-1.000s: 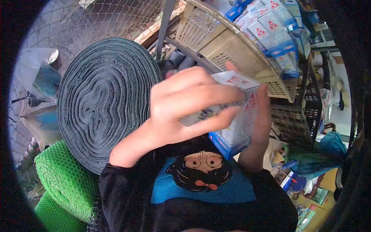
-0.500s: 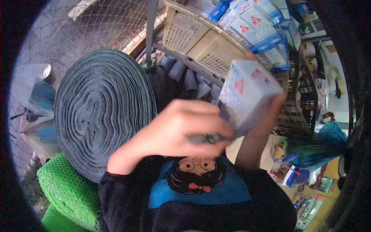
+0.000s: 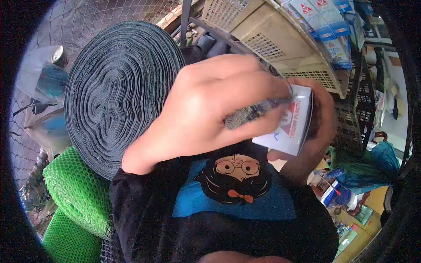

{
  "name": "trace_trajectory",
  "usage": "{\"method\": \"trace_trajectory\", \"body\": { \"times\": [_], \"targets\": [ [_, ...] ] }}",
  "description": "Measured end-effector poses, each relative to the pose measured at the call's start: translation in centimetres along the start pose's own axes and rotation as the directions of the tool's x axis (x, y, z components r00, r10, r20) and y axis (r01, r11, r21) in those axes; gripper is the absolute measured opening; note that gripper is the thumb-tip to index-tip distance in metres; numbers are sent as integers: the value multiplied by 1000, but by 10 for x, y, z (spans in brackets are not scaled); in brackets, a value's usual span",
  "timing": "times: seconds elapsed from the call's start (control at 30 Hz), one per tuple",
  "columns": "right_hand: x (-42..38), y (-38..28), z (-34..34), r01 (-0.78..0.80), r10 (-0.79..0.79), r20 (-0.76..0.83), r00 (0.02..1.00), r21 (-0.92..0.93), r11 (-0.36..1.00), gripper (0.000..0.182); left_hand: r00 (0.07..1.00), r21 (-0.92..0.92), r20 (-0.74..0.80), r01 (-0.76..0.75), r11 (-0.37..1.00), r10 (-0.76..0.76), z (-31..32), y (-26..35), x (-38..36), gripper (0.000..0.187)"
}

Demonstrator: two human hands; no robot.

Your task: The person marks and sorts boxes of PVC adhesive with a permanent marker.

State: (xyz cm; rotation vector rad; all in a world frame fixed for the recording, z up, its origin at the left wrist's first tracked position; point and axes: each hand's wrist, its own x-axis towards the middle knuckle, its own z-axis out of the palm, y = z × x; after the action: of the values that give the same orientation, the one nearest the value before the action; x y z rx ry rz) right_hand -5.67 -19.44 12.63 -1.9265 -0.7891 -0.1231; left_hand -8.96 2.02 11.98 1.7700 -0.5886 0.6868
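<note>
My left hand is closed around a dark grey rag, which bulges out between its fingers. Its fingertips cover part of a white box with red "Taiwan Plastic" lettering and a red triangle. From the right, my right hand wraps around the far side of that box and holds it in front of my chest. Much of the box is hidden by the two hands.
A big dark mesh roll stands at left, above green mesh rolls. Behind the hands is a beige plastic crate. Similar boxes are stacked at upper right, near a dark crate. A teal bundle lies farther right.
The box has turned, so a face with lettering now points toward me, and it sits farther right. My left hand has followed it rightward. The whole view has shifted somewhat.
</note>
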Motion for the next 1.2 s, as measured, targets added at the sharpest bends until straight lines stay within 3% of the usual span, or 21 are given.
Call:
{"method": "trace_trajectory", "body": {
  "times": [0.17,0.23,0.33,0.37,0.47,0.53,0.57,0.63,0.67,0.77,0.93,1.03,1.2],
  "targets": [
    [0,-5,1,-77,82,-57,995,87,993,104,994,-157,75,-71,985,84,5,-3,-4,23],
    [0,-6,-2,-32,33,-30,999,27,999,104,973,-228,78,-195,954,218,7,-10,-3,21],
    [11,-2,-11,217,-200,113,973,-156,964,102,935,-280,104,-300,912,340,6,-18,1,17],
    [12,-2,-11,249,-231,122,965,-163,955,102,944,-233,93,-288,929,316,5,-17,1,16],
    [3,-11,-13,149,-117,201,973,-151,977,96,994,-39,9,-105,994,106,6,-11,0,15],
    [-3,-13,-13,116,-72,251,965,-166,979,104,999,39,-23,27,999,-26,2,-9,1,19],
    [-5,-10,-12,154,-102,263,959,-187,970,114,1000,54,-21,-9,999,10,2,-11,1,19],
    [-8,-8,-8,116,-84,202,976,-149,982,116,998,80,-9,-62,995,63,2,-11,1,19],
    [-10,-9,-2,45,-33,131,991,-85,995,108,997,93,0,-80,992,81,2,-11,2,19],
    [-5,-2,-8,67,-57,138,989,-71,995,99,991,127,5,-133,983,134,4,-13,1,20],
    [-4,-10,-12,19,8,172,985,-157,987,123,974,212,-85,-189,959,211,9,-11,-1,23],
    [2,-5,-15,94,-68,178,982,-144,985,121,978,202,-63,-185,962,201,6,-10,1,24],
    [1,-10,-14,57,-18,189,982,-201,978,120,991,165,-27,-126,978,132,8,-10,0,22]
  ]
}}
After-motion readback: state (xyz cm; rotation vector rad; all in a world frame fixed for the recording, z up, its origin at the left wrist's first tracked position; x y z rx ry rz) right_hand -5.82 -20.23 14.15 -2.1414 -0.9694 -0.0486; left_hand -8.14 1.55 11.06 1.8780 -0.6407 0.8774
